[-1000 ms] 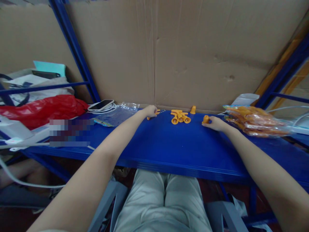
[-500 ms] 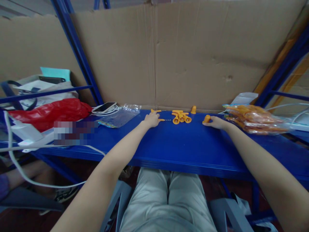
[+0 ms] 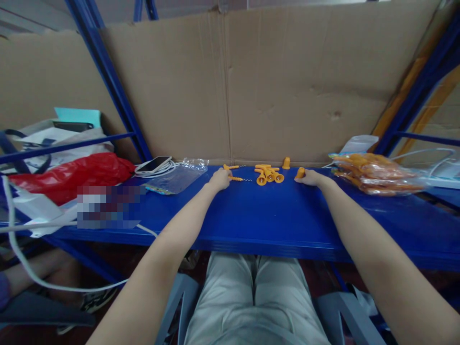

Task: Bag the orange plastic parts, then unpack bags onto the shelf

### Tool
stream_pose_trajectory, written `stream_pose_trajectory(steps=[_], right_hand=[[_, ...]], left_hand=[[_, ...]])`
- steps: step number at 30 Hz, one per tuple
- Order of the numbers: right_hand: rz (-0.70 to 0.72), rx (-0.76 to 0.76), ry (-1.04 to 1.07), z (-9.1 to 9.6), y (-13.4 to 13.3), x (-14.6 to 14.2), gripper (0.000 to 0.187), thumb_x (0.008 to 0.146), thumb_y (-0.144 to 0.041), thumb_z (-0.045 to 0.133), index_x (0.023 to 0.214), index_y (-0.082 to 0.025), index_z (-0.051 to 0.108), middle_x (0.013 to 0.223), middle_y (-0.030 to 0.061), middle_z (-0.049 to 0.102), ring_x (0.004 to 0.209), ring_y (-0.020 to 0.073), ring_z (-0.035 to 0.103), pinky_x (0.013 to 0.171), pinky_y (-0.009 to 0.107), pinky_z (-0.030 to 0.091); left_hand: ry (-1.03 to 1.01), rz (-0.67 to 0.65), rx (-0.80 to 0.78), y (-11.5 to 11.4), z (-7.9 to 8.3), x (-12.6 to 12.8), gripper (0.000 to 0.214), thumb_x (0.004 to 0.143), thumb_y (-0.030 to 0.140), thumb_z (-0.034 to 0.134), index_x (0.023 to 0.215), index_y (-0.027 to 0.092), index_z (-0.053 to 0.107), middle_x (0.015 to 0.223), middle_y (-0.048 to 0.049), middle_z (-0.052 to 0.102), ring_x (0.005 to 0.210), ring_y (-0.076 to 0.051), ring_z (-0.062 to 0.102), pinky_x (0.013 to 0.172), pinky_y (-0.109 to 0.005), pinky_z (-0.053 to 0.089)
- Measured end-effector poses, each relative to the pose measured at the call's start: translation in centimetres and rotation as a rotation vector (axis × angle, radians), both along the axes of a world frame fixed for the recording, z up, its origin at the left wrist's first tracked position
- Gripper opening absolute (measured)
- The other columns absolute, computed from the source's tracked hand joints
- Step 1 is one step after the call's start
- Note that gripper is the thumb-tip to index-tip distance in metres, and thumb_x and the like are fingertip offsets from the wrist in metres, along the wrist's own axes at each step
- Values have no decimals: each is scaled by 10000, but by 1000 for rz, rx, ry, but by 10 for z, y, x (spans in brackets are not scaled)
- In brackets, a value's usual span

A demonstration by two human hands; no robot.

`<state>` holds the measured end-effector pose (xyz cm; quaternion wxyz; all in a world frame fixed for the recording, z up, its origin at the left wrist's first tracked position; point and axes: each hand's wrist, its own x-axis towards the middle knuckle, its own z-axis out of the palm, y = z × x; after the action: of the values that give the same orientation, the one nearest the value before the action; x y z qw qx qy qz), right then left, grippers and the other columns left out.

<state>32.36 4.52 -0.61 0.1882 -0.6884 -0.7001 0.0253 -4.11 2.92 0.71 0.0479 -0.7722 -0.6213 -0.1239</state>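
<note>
One orange corkscrew (image 3: 236,179) sits in the left hand (image 3: 219,179), fingers closed on one end, spiral pointing right; second corkscrew (image 3: 231,167) lies just behind. Right hand (image 3: 309,178), well apart, curls round an orange cap (image 3: 301,172) over the blue table (image 3: 258,215). Orange funnels (image 3: 269,177) lie piled between.

The light is even and rather dim, seemingly from overhead, with the floor (image 3: 311,272) sunk in shadow. Glare streaks the plastic-wrapped bundle (image 3: 377,173). Fine detail on the orange pieces (image 3: 270,176) is soft (a blocky mosaic (image 3: 108,206) hides one patch), and wide-angle distortion stretches the edges.
</note>
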Motion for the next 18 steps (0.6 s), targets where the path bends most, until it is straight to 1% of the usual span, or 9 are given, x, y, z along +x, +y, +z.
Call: stream_pose_trajectory(steps=[2, 4, 5, 7, 9, 10, 12, 15, 18], right_hand=[[-92, -54, -92, 2, -6, -11, 270, 795, -329, 637, 998, -160, 697, 1026, 149, 729, 992, 286, 688, 827, 338, 529], [-133, -93, -148, 5, -15, -19, 349, 824, -349, 605, 1087, -130, 673, 1112, 181, 702, 1062, 293, 667, 847, 331, 516], [-150, -99, -171, 8, -19, -22, 376, 824, -356, 605, 1110, -120, 662, 1127, 189, 694, 1077, 297, 660, 839, 328, 514], [-178, -95, -215, 13, -26, -28, 401, 806, -351, 625, 1133, -121, 646, 1121, 183, 696, 1071, 294, 661, 808, 321, 514], [-184, -71, -242, 18, -30, -32, 402, 784, -311, 640, 1147, -138, 637, 1104, 165, 705, 1042, 281, 670, 780, 310, 512], [-178, -55, -245, 19, -31, -34, 403, 775, -281, 642, 1154, -146, 635, 1102, 158, 707, 1030, 275, 674, 772, 307, 511], [-144, -15, -228, 20, -32, -38, 405, 755, -217, 635, 1155, -153, 639, 1107, 153, 709, 1017, 271, 677, 769, 304, 509], [-49, 57, -167, 21, -30, -46, 383, 719, -160, 632, 1100, -159, 670, 1061, 136, 724, 975, 261, 685, 763, 292, 507], [21, 114, -83, 21, -29, -51, 320, 690, -169, 661, 1009, -160, 693, 958, 108, 735, 901, 243, 692, 742, 278, 510]], left_hand=[[-73, -17, 49, 1, -1, 2, 253, 882, 215, 571, 1091, 195, 712, 1135, -112, 665, 1090, -249, 639, 984, -323, 485], [-161, -31, 97, 2, -2, 5, 226, 857, 191, 612, 1059, 183, 714, 1095, -104, 676, 1090, -245, 638, 975, -323, 495], [-216, -31, 102, 1, -2, 7, 222, 847, 181, 629, 1053, 177, 711, 1072, -98, 680, 1052, -237, 653, 947, -322, 513], [-342, -37, 59, 0, -3, 11, 236, 846, 175, 641, 1075, 164, 696, 1004, -87, 687, 878, -201, 695, 818, -308, 567], [-460, -57, -1, -1, -4, 14, 252, 856, 180, 640, 1104, 156, 676, 941, -74, 683, 671, -148, 683, 643, -271, 580], [-505, -69, -15, -2, -5, 16, 255, 853, 179, 647, 1105, 154, 671, 927, -68, 679, 597, -124, 662, 574, -249, 566], [-560, -92, -12, -3, -7, 19, 256, 829, 166, 678, 1085, 152, 671, 931, -61, 675, 519, -90, 629, 505, -214, 535], [-592, -99, 3, -3, -9, 23, 264, 794, 141, 714, 1054, 158, 676, 974, -59, 676, 484, -61, 606, 495, -190, 515], [-599, -80, -9, -6, -9, 25, 276, 788, 124, 711, 1058, 157, 665, 887, -38, 684, 490, -74, 609, 532, -208, 526]])
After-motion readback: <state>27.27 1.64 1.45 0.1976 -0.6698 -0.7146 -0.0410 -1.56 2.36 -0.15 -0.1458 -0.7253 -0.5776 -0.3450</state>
